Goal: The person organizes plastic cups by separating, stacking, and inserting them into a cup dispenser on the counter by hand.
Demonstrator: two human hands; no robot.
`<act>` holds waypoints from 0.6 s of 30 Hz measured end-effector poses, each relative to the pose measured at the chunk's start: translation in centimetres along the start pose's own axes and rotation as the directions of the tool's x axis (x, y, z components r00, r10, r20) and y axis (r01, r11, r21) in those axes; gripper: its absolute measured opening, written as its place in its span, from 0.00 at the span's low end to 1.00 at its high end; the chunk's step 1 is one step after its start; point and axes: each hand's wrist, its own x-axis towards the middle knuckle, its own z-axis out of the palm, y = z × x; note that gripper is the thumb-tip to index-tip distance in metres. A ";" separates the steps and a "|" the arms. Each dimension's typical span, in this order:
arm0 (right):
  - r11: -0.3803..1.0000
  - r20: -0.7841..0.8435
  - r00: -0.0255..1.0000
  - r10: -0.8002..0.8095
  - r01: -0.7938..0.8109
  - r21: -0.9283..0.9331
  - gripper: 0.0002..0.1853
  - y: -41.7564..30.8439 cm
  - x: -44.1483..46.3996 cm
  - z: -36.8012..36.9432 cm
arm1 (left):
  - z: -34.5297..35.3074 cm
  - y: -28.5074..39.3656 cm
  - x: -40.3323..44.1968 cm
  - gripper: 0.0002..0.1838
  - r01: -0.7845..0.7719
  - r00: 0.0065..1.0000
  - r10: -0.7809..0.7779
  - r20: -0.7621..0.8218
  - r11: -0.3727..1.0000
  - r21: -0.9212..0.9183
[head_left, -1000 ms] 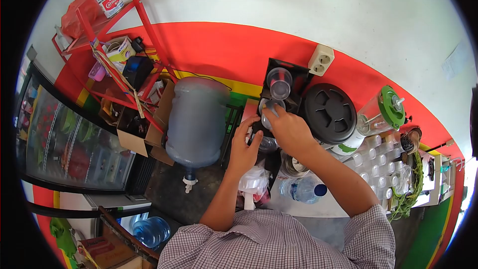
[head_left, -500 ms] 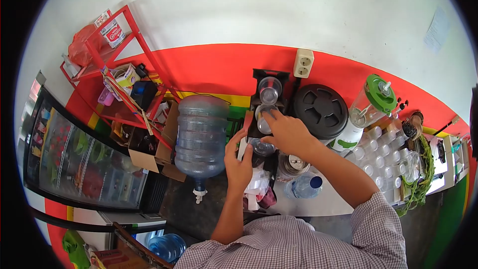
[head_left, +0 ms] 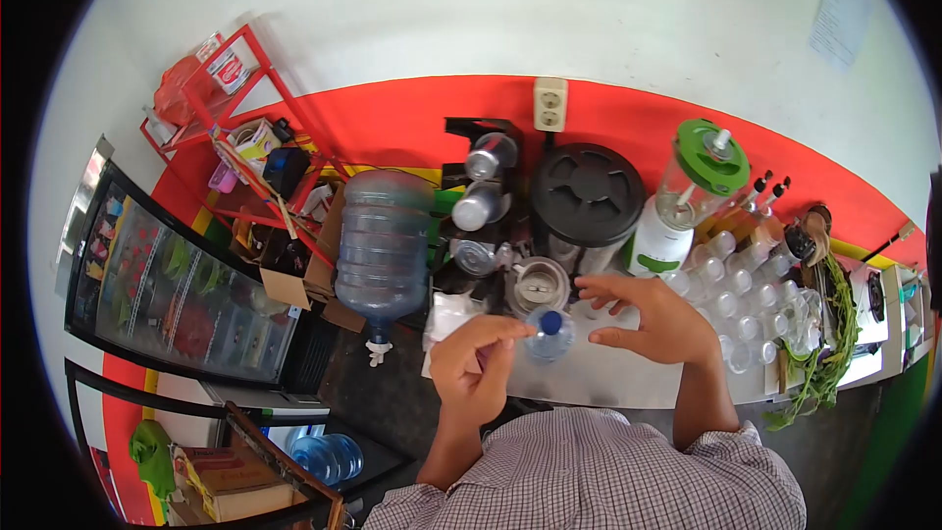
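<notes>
A clear plastic water bottle with a blue cap stands on the counter between my two hands. My left hand is at its left, index finger stretched towards the cap, the other fingers loosely bent; whether it touches is not clear. To the bottle's right, my right hand is open, thumb and fingers spread, holding nothing. Just behind the bottle is a round jar-like container. A white plastic bag lies behind my left hand. Stacked cups stand further back, beside a black-lidded bucket.
A blender with a green lid and rows of upturned clear cups stand on the right. Green stalks hang over the counter edge. A large water jug, a red shelf and a glass-door fridge are on the left.
Both hands have left the stacked cups and come down towards me, to either side of the water bottle. The camera view has shifted to the right.
</notes>
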 end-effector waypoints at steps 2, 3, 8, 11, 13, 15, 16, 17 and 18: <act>0.999 0.000 0.999 0.046 -0.046 -0.016 0.37 0.9 -3.0 -1.0 | 2.8 0.4 -0.9 0.10 -0.024 0.996 0.022 0.089 1.000 0.016; 0.996 0.008 0.996 0.086 -0.086 -0.036 0.36 1.6 -4.6 -1.4 | 4.2 0.5 -1.4 0.11 -0.053 0.985 0.048 0.168 0.998 0.030; 0.972 -0.013 0.976 0.219 -0.220 -0.081 0.35 5.7 -12.2 -2.2 | 11.7 0.0 -4.2 0.09 0.137 0.918 -0.149 0.368 0.989 0.058; 0.949 -0.041 0.958 0.284 -0.287 -0.129 0.35 8.0 -16.9 -2.6 | 16.1 -1.4 -6.0 0.09 0.241 0.842 -0.260 0.472 0.965 0.100; 0.928 -0.054 0.941 0.335 -0.340 -0.152 0.35 9.3 -20.5 -2.8 | 19.0 -2.4 -7.1 0.09 0.292 0.779 -0.313 0.543 0.948 0.127; 0.874 -0.087 0.890 0.447 -0.455 -0.170 0.35 10.5 -23.8 -3.3 | 22.0 -3.7 -8.5 0.10 0.330 0.717 -0.355 0.600 0.931 0.157; 0.866 -0.091 0.882 0.462 -0.471 -0.168 0.35 11.2 -25.6 -3.6 | 23.4 -4.6 -9.4 0.10 0.372 0.683 -0.375 0.627 0.917 0.145; 0.852 -0.130 0.866 0.482 -0.498 -0.162 0.35 11.9 -27.6 -3.8 | 24.8 -5.3 -10.2 0.11 0.413 0.647 -0.394 0.652 0.901 0.135; 0.837 -0.166 0.849 0.502 -0.525 -0.154 0.35 12.4 -29.4 -4.2 | 26.1 -5.7 -10.8 0.11 0.423 0.638 -0.397 0.659 0.897 0.131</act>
